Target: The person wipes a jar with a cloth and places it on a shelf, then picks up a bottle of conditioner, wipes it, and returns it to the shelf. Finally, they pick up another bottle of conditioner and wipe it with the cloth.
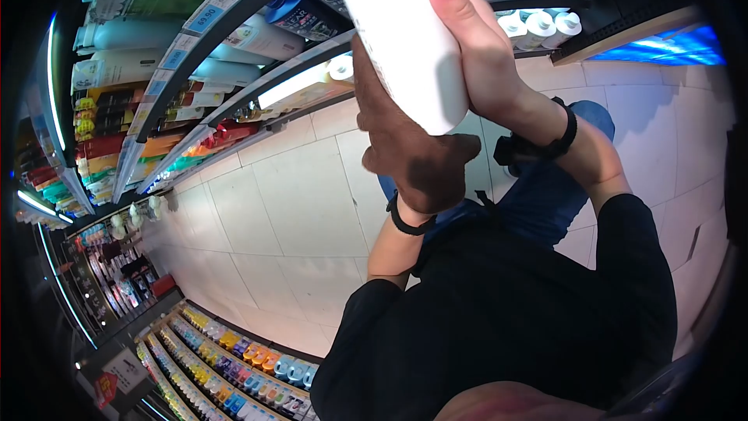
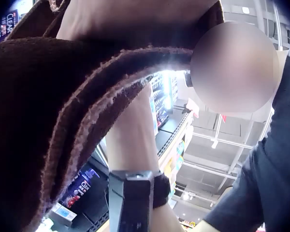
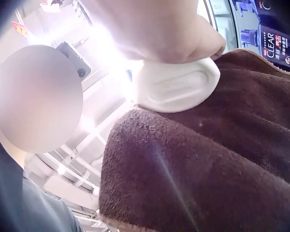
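Observation:
A large white bottle is tilted in front of the shelves, its base toward me. My right hand grips it along the right side, thumb lying on the white surface. On the other side, my left hand holds a brown plush cloth against the bottle. That cloth covers most of the left hand, so its fingers are hidden. In the right wrist view the oval bottle base shows beneath the right hand, with the cloth draped beside and below it.
Shelves with price labels and rows of bottles curve along the left. Dark blue pump bottles stand just behind the cloth. White-capped bottles sit on a low shelf. Pale floor tiles stretch below, toward another product rack.

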Motion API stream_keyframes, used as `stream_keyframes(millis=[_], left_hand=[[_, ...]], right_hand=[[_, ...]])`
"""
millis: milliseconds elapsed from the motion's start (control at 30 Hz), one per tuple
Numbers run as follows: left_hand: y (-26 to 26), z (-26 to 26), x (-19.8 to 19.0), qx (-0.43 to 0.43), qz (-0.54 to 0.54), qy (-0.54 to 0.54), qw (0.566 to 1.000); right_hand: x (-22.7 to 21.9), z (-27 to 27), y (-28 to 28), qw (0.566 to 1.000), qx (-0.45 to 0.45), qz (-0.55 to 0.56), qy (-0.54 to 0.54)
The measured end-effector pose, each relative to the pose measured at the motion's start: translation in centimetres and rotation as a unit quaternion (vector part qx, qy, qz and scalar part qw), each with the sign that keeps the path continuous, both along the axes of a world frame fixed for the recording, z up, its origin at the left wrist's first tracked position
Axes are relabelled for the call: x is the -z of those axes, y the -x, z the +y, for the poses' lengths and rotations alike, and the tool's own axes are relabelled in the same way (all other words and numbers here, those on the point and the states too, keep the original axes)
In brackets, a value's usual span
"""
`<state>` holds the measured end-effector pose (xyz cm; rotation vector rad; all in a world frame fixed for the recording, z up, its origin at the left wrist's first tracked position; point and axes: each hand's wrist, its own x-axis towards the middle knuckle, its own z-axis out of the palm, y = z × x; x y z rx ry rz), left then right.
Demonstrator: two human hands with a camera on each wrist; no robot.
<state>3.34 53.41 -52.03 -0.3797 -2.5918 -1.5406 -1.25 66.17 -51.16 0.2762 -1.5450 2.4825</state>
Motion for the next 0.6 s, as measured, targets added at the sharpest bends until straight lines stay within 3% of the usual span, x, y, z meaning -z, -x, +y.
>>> stream_keyframes(millis=[67,133,200,233,333,400,467,500,533,600], left_hand=[[0.0,0.1,-0.2,-0.02,0.002,0.023,1.0],[-0.1,0.2,-0.3,-0.038,0.001,0.049,0.998],[-0.3,0.1,-0.6,-0.057,0.001,0.078,0.995],[-0.4,0.0,-0.8,-0.067,0.002,0.092,0.993],[-0.6,-1.5,1.2,-0.047,0.018,0.144,0.988],[0.8,-1.6,1.0,-0.078,0.11,0.102,0.986],[2.5,-1.5,0.6,-0.108,0.201,0.056,0.972],[3.2,-1.5,0.2,-0.121,0.245,0.033,0.961],[3.7,-1.4,-0.3,-0.118,0.246,0.033,0.962],[4.6,-1.2,-1.7,-0.13,0.077,-0.206,0.967]], right_hand=[[0.0,-0.2,0.0,0.997,-0.068,-0.019,0.04],[0.5,-0.5,0.2,0.998,-0.057,-0.025,0.001],[0.3,-1.2,0.2,0.997,0.001,0.066,-0.049],[0.2,-0.8,0.1,0.996,-0.041,0.035,-0.076],[0.5,-1.1,0.3,0.994,-0.041,0.03,-0.097],[0.8,-1.4,0.2,0.996,-0.03,0.034,-0.082],[1.1,-1.0,0.1,0.96,-0.017,0.111,-0.258],[1.0,-1.0,-0.1,0.955,-0.01,0.113,-0.273],[1.2,-1.2,-0.1,0.955,-0.007,0.112,-0.273],[1.8,-1.5,-0.2,0.945,0.008,0.129,-0.301]])
